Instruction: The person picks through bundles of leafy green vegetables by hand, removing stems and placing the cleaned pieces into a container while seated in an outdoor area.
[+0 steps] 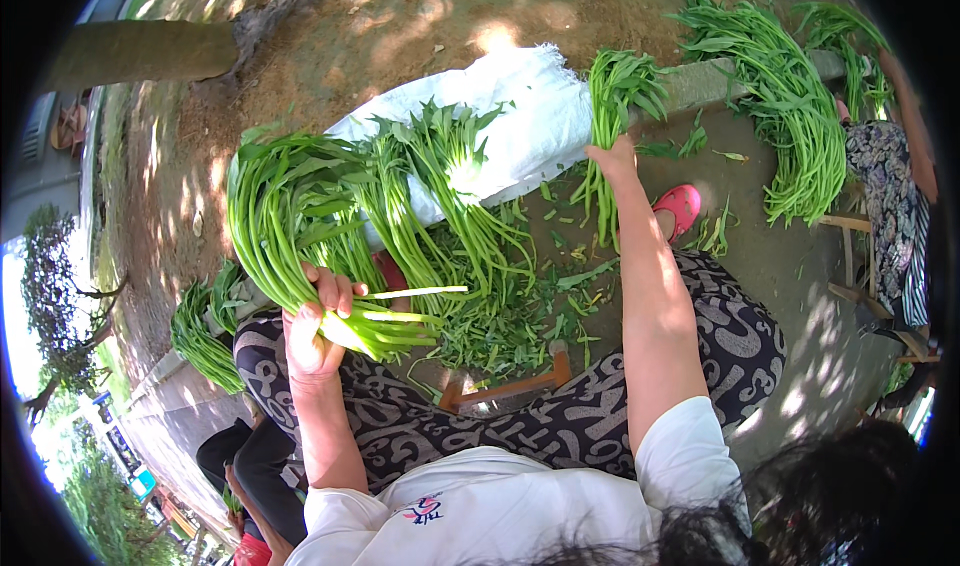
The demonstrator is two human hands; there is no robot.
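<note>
My left hand (318, 326) is closed around the pale cut ends of a thick bunch of water spinach (275, 216), whose leafy tops arch up and away from me. One pale stem (415, 292) sticks out to the right from that grip. My right hand (612, 156), arm stretched forward, grips a smaller upright bunch (612, 101) beside the right end of a white woven sack (535, 96). Two or more loose bunches (440, 181) lie across the sack's near edge, stems toward me. Fingertips of the right hand are partly hidden.
Trimmed leaves and stem bits (500, 331) cover the ground between my knees, by a small wooden stool (505, 391). A large heap of greens (790, 116) lies on a concrete kerb (690, 88) at right, near another person (885, 206). A tree trunk (140, 51) stands far left.
</note>
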